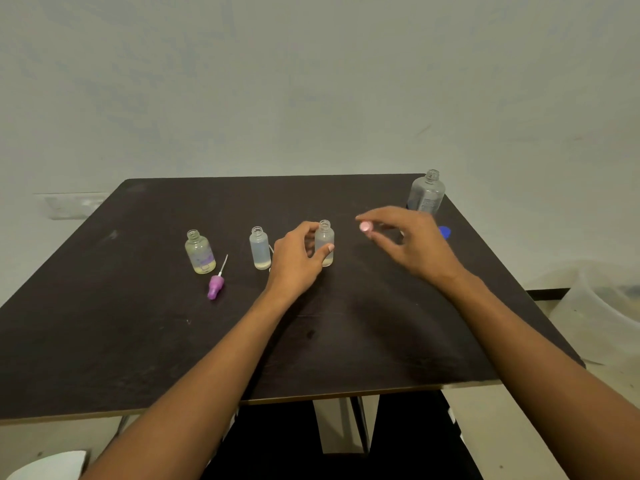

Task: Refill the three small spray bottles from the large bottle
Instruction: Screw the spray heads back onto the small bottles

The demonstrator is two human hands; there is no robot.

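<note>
Large clear bottle upright, uncapped, blue cap just in front of it, to its left a row of uncapped upright bottles, nearest small bottle, middle small bottle, farthest small bottle beside a lying purple spray head, pink spray head held aloft.

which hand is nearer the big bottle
Right. The right hand, pinching a pink cap, is just in front of the large bottle; the left hand is farther left, gripping a small bottle.

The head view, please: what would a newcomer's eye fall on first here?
The two hands at centre: the left hand grips an open small bottle, the right hand pinches a pink cap beside it. Then the purple spray head lying by the leftmost small bottle, and the uncapped large bottle at the far right corner.
</note>
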